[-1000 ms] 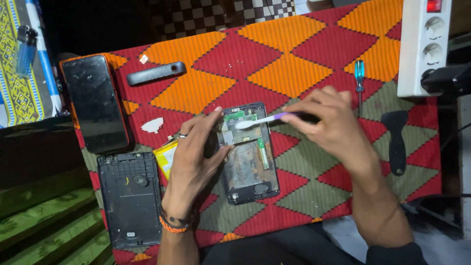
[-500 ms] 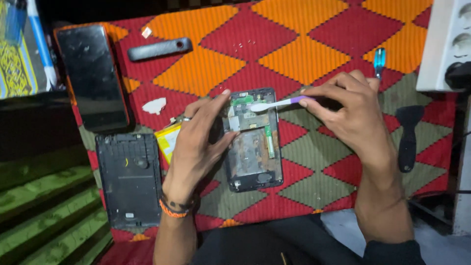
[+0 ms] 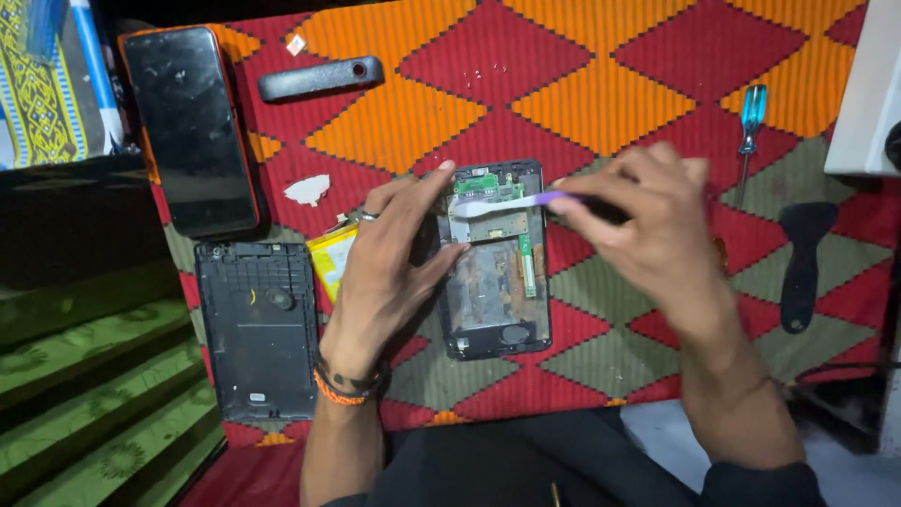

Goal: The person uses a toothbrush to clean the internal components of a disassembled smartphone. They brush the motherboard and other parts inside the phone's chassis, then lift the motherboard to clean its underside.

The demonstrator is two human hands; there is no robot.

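Observation:
An opened phone [image 3: 495,282] with its green circuit board bare lies on a red, orange and olive patterned cloth [image 3: 582,84]. My left hand [image 3: 385,268] rests on the phone's left edge, index finger reaching its top corner. My right hand [image 3: 648,225] grips a purple-handled brush [image 3: 507,204]; its pale head lies across the upper board. A yellow battery [image 3: 330,258] peeks out from under my left hand.
A black back cover [image 3: 256,329] lies at the lower left, a whole dark phone [image 3: 188,127] above it. A dark bar-shaped part [image 3: 319,78] sits at the top. A blue-handled screwdriver [image 3: 748,127] and a black scraper [image 3: 802,263] lie right. A white power strip [image 3: 868,89] fills the right edge.
The view has shifted slightly. The brush head has slid a little over the upper board; my left hand keeps its hold on the phone.

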